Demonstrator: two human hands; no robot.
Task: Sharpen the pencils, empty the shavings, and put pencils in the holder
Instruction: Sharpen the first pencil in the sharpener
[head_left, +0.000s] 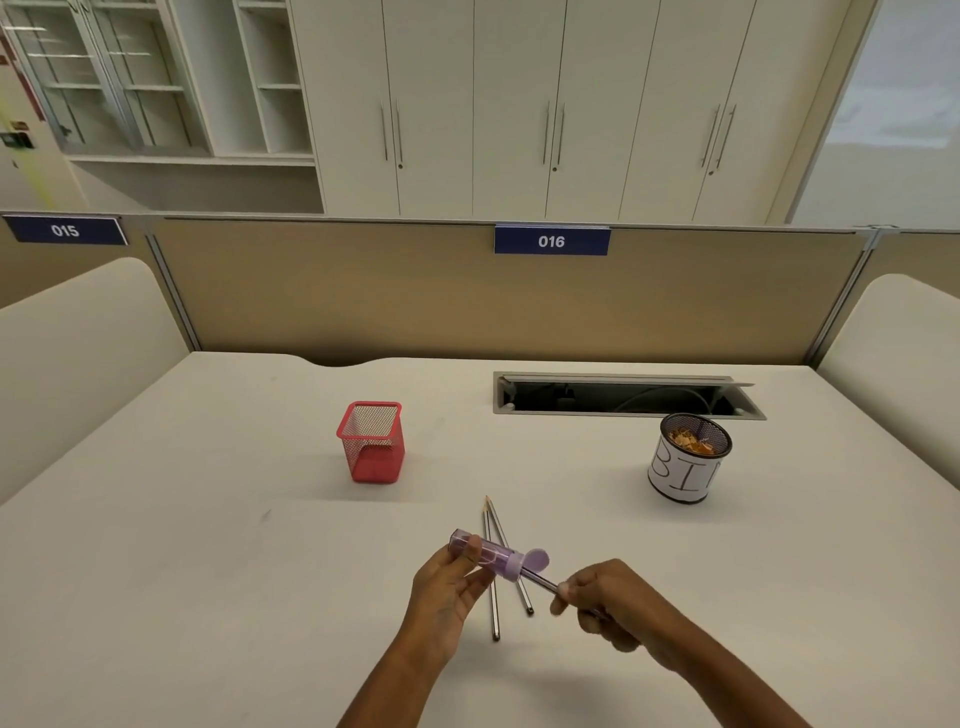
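Note:
My left hand (451, 587) grips a purple tube-shaped sharpener (493, 557) held above the table, its cap flipped open at the right end. My right hand (608, 597) pinches a pencil (540, 581) whose tip is pushed into the sharpener's right end. Two more pencils (491, 525) lie on the table under the sharpener, points facing away from me. A red mesh holder (371, 441) stands empty at the centre left. A round black mesh cup with a white "BIN" label (688, 460) stands at the right, with orange shavings inside.
An open cable hatch (623, 397) is set into the white table (208, 545) behind the bin. A tan divider panel with a "016" sign (551, 241) closes off the far edge. Cream chair backs rise at both sides.

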